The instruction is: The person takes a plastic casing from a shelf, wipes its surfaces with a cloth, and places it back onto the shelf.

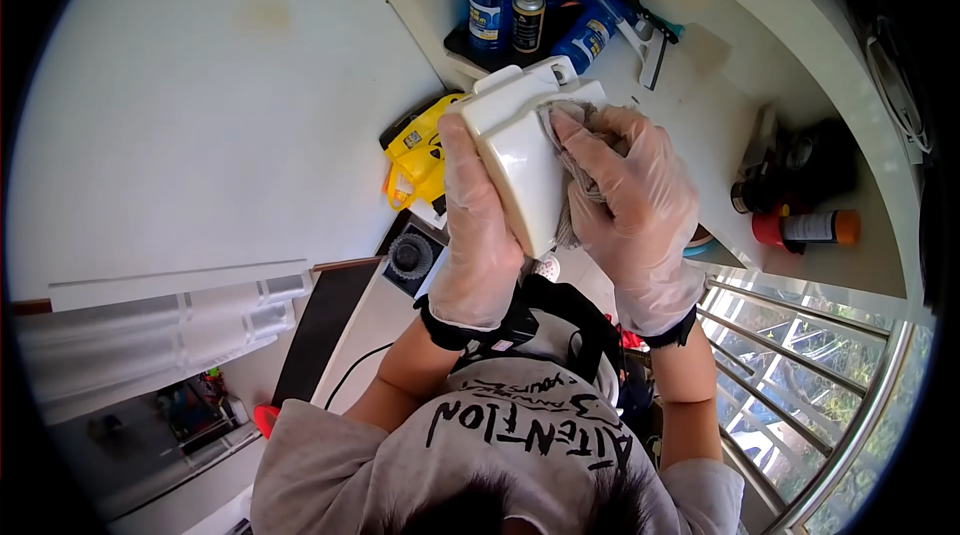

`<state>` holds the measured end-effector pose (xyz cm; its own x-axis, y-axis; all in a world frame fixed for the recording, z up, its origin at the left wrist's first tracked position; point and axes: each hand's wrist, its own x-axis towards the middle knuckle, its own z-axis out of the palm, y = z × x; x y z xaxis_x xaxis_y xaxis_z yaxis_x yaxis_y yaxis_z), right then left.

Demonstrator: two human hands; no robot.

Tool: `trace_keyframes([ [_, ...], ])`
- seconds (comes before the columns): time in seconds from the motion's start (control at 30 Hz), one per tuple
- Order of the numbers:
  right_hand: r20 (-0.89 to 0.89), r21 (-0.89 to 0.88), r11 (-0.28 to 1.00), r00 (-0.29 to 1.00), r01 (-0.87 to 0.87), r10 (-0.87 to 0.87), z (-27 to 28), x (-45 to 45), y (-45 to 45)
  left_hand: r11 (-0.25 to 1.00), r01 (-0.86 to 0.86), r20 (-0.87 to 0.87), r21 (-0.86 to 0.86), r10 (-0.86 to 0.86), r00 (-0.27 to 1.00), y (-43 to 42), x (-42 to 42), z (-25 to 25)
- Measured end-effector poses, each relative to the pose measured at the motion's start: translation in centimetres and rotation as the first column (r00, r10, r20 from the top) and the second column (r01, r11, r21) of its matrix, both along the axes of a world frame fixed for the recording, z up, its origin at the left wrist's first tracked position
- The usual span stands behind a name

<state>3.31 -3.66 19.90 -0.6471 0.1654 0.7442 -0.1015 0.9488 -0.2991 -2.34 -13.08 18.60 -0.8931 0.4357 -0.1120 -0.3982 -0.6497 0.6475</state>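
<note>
A glossy white box-like housing (525, 167) with a tab and a notch at its top end is raised in front of me. My left hand (474, 230), in a clear plastic glove, grips its left side with the thumb along the edge. My right hand (640, 200), gloved the same way, holds a crumpled grey cloth (580, 160) against the housing's right face. Part of the cloth is hidden behind the right fingers.
Blue liquid bottles (487, 13), a spray can (528, 21) and a squeegee (652, 57) are in the corner. A yellow package (418, 153) lies left of the housing. An orange-capped can (820, 228) rests on the right ledge, near window bars (800, 365).
</note>
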Motion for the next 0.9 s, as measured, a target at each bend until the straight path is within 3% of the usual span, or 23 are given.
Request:
trace_keyframes([
  [0.07, 0.012, 0.086, 0.994, 0.998, -0.065, 0.064, -0.6, 0.7, -0.7, 0.991, 0.083, -0.009, 0.107, -0.083, 0.997, -0.5, -0.6, -0.3],
  [0.13, 0.047, 0.038, 0.996, 0.996, -0.077, 0.075, -1.5, 1.4, -2.9, 0.995, 0.103, -0.029, 0.000, -0.103, 0.994, -0.9, -0.3, 0.7],
  [0.17, 0.063, 0.137, 0.984, 0.993, -0.110, 0.102, -0.5, 1.6, -2.3, 0.997, 0.073, -0.013, -0.010, -0.073, 0.997, -0.8, -0.5, 0.5],
  [0.27, 0.096, -0.033, 0.999, 0.995, -0.027, 0.031, 0.6, 1.0, -1.0, 0.998, 0.010, -0.038, -0.054, -0.012, 0.999, -0.2, 0.1, 0.4],
  [0.3, 0.097, 0.028, 0.999, 0.995, -0.019, 0.016, 0.5, 1.1, -1.2, 0.999, 0.033, -0.063, -0.042, -0.035, 0.997, -0.4, 0.0, 0.4],
  [0.4, 0.074, 0.080, 0.982, 0.983, -0.172, 0.166, -1.0, 2.3, -2.7, 0.992, 0.127, -0.117, 0.022, -0.123, 0.985, -1.2, -0.1, 1.1],
  [0.47, 0.133, 0.033, 0.990, 0.982, -0.140, 0.134, -0.9, 2.4, -2.4, 0.993, 0.115, -0.090, -0.021, -0.117, 0.989, -1.2, -0.1, 0.4],
  [0.57, 0.062, -0.035, 0.999, 0.998, 0.003, 0.000, 1.0, 0.7, -0.4, 0.997, 0.037, -0.071, -0.068, -0.042, 0.997, -0.8, 0.1, -0.6],
  [0.7, 0.151, 0.069, 0.994, 0.986, -0.086, 0.075, -0.2, 2.4, -2.6, 0.998, 0.039, -0.074, -0.047, -0.043, 0.996, -1.6, -1.0, -0.2],
  [0.73, 0.021, 0.106, 0.986, 0.992, -0.126, 0.125, -0.4, 1.9, -3.5, 0.998, 0.038, -0.074, -0.046, -0.041, 0.996, -1.5, -0.6, 0.1],
  [0.8, 0.136, 0.069, 0.984, 0.979, -0.164, 0.153, 1.1, 2.2, -3.3, 0.982, 0.080, -0.146, -0.169, -0.106, 0.984, -1.7, 0.6, 0.9],
  [0.83, 0.048, -0.003, 0.988, 0.987, -0.153, 0.153, 1.0, 1.6, -2.8, 0.980, 0.099, -0.086, -0.171, -0.115, 0.990, -1.8, 0.5, 0.9],
  [0.9, 0.081, -0.124, 0.990, 0.994, -0.060, 0.070, 1.0, 0.7, -1.5, 0.996, 0.041, -0.068, -0.083, -0.047, 0.997, -1.6, -0.2, -0.1],
])
